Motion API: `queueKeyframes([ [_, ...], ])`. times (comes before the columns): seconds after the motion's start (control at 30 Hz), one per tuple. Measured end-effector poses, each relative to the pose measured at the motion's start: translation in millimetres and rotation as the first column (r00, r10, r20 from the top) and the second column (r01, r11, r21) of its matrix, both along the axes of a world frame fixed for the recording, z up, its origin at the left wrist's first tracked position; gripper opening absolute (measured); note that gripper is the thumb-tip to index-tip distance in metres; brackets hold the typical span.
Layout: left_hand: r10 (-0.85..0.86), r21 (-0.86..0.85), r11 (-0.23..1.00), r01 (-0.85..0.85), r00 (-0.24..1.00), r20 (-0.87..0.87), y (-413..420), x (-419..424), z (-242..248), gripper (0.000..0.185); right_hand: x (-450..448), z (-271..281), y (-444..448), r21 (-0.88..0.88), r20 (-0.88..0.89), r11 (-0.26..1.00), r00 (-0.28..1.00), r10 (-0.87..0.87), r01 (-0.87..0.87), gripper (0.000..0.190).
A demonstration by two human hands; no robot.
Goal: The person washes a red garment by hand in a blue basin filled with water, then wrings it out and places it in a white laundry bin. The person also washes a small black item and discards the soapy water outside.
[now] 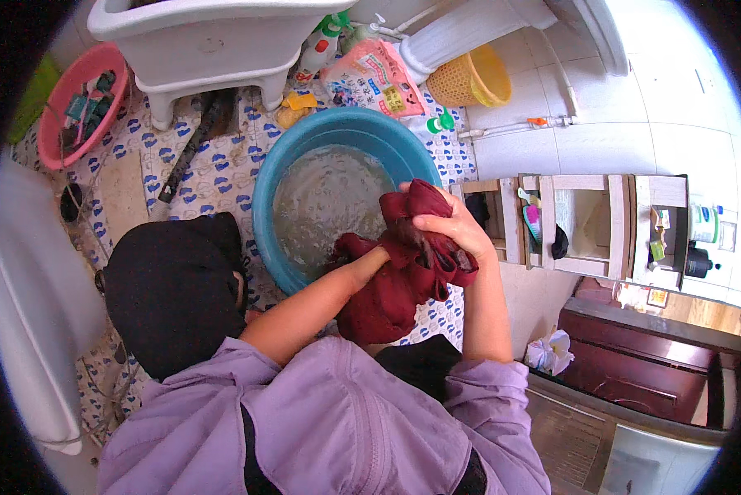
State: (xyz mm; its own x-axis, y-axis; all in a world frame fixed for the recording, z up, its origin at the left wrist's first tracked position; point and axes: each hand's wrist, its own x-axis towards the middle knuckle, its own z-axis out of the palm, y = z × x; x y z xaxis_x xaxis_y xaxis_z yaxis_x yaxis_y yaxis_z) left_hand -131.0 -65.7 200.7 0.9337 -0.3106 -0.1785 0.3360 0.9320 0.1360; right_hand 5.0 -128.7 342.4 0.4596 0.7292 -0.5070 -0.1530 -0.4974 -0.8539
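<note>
A wet, bunched dark red cloth [379,303] hangs over the right-hand rim of a blue plastic basin [264,204], partly inside it. Cloudy water with bubbles [327,198] stands in the basin. My right hand [454,223] grips the upper folds, its thumb pressed across them. My left forearm reaches in from the left, and my left hand [382,255] goes in among the folds; its fingers are hidden by the cloth, so its grip cannot be made out.
Behind the basin are a pink printed bag [376,77], pump bottles and a yellow woven basket [460,80]. A pink basin [120,74] holding items lies at the upper left. A shelf rack [618,226] stands at the right, a black hose [188,148] at the left.
</note>
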Motion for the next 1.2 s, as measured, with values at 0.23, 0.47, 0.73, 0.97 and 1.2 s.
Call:
queueKeyframes([
  [0.23, 0.232, 0.168, 0.957, -0.236, 0.972, 0.047, -46.9, 15.2, -33.1, 0.046, 4.6, -39.2, 2.3, -0.267, 0.312, 0.962, 0.949, 0.030, 0.058, 0.032],
  [0.47, 0.382, 0.571, 0.785, -0.240, 0.913, -0.142, -80.3, 35.3, -112.5, 0.055, 0.7, -68.1, 29.6, -0.409, 0.611, 0.912, 0.753, 0.243, 0.038, 0.034],
  [0.73, 0.368, 0.846, 0.532, -0.029, 0.908, -0.200, -54.2, 32.6, -133.3, 0.058, -8.2, -86.0, 52.3, -0.446, 0.719, 0.893, 0.619, 0.316, 0.063, 0.038],
  [0.97, 0.449, 0.816, 0.574, 0.071, 0.806, -0.386, -17.2, 4.5, -36.7, 0.061, -19.1, -86.4, 60.5, -0.500, 0.727, 0.862, 0.582, 0.365, 0.085, 0.045],
  [1.2, 0.250, 0.229, 0.956, -0.183, 0.918, -0.308, -13.8, 4.6, -33.3, 0.057, 20.2, -92.5, 41.0, -0.398, 0.524, 0.908, 0.845, 0.108, 0.131, 0.049],
])
